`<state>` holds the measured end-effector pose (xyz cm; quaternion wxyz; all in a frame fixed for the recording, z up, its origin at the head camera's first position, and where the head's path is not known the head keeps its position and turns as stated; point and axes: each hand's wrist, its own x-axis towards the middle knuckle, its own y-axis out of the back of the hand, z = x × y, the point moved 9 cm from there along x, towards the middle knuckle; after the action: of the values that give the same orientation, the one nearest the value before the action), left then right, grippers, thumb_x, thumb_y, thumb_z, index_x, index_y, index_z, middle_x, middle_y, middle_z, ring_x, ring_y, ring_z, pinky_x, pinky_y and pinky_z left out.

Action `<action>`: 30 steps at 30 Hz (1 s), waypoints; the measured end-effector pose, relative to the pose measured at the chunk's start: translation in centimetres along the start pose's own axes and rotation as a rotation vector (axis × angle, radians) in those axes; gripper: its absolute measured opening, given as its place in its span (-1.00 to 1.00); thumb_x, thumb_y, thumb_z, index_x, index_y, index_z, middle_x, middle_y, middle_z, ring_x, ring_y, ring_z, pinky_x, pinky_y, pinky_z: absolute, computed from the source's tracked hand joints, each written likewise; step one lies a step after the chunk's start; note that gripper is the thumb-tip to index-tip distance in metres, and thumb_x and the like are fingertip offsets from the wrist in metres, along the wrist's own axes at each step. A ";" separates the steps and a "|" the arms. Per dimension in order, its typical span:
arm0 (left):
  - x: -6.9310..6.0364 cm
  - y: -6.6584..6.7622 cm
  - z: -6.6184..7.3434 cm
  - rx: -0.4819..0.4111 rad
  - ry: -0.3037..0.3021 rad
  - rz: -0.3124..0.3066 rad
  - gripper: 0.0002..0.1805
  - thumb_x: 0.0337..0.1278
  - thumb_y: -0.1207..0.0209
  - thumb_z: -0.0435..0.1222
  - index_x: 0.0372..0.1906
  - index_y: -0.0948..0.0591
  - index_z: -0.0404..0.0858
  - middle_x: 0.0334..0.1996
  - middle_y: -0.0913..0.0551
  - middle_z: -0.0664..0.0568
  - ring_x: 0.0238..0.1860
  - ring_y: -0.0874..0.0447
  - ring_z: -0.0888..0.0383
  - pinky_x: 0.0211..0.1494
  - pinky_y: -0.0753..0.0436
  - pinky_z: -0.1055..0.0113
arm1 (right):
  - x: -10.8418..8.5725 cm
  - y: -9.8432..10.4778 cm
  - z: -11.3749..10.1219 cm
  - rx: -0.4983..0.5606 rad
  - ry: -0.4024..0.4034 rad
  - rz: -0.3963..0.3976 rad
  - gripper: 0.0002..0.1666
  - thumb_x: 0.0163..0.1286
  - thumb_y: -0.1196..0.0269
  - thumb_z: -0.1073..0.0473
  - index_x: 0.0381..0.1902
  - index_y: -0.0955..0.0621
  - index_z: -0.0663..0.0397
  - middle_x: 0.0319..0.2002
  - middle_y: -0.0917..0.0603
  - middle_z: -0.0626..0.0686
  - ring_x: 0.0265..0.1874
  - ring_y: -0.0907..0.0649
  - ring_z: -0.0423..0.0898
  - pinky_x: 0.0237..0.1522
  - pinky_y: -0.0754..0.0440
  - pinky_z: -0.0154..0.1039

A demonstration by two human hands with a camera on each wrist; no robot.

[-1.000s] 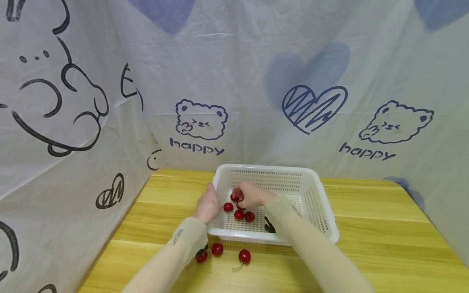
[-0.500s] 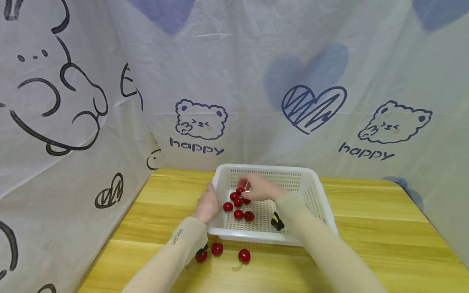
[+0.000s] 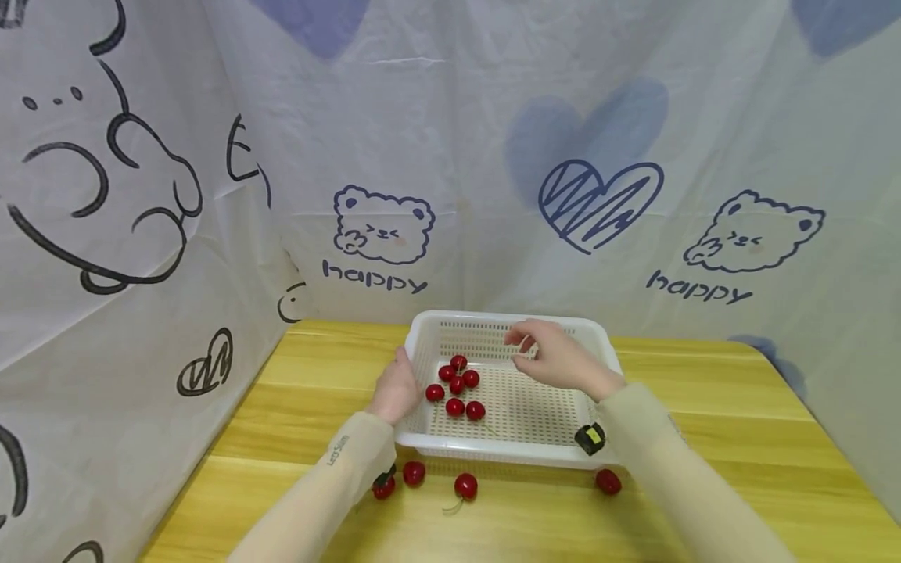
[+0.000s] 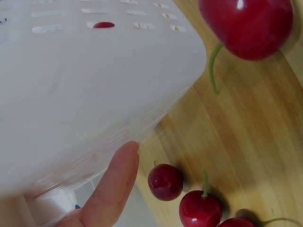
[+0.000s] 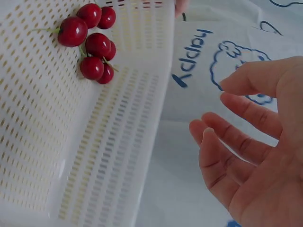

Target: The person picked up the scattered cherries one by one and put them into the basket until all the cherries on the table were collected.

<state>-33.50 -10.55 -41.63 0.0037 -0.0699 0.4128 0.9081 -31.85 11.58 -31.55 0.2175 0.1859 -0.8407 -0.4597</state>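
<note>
A white perforated basket [image 3: 493, 450] holds several red cherries [image 3: 475, 410] grouped at its left end. My left hand [image 3: 396, 389] rests against the basket's left wall; in the left wrist view its fingers [image 4: 111, 189] touch the white side. My right hand [image 3: 556, 356] hovers over the basket's right half, fingers loosely bent and apart, with nothing between them. The right wrist view shows that hand [image 5: 255, 142] beside the rim, away from the cherries [image 5: 92, 68].
In front of the basket, cherries [image 3: 465, 486] lie on the wooden table [image 3: 338, 344], one of them [image 3: 608, 482] near the right sleeve. Another [image 3: 383, 488] is partly behind the left wrist's camera. A printed white cloth [image 3: 479, 258] hangs behind and to the left.
My right hand has lifted off the cherries in the basket and moved right, uncovering them. A cherry in front of the basket's right end has come into view. The left hand stays at the basket.
</note>
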 end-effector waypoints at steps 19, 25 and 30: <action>0.1 0.0 0.2 -0.011 0.003 -0.012 -0.17 0.23 -0.09 -0.54 0.53 0.02 -0.44 0.17 -0.52 -0.45 0.05 -0.68 -0.31 -0.12 -0.79 -0.04 | -13.8 6.0 5.8 -0.083 -0.049 0.401 -0.66 0.26 -0.29 0.44 0.01 -0.62 0.23 -0.06 -0.70 0.18 -0.20 -0.65 -0.05 -0.36 -0.68 -0.37; -0.1 0.4 0.4 0.005 -0.001 -0.012 -0.21 0.21 -0.06 -0.55 0.50 -0.01 -0.46 0.13 -0.55 -0.47 0.06 -0.67 -0.31 -0.02 -0.76 -0.08 | -17.2 5.8 8.2 -0.063 -0.064 0.474 -0.63 0.20 -0.29 0.50 -0.01 -0.62 0.23 -0.12 -0.69 0.16 -0.24 -0.59 -0.36 -0.43 -0.66 -0.40; 0.0 0.9 -0.1 0.011 -0.004 -0.017 -0.21 0.21 0.00 -0.54 0.52 0.03 -0.48 0.15 -0.53 -0.50 0.09 -0.65 -0.34 0.06 -0.73 -0.12 | -18.9 4.0 10.8 -0.096 -0.145 0.359 -0.60 0.20 -0.33 0.46 0.03 -0.61 0.26 -0.08 -0.70 0.21 -0.27 -0.71 -0.10 -0.45 -0.68 -0.39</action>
<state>-33.55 -11.22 -40.98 0.0129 -0.0715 0.4171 0.9060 -22.28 30.74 -37.01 0.2437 -0.0112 -0.8510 -0.4652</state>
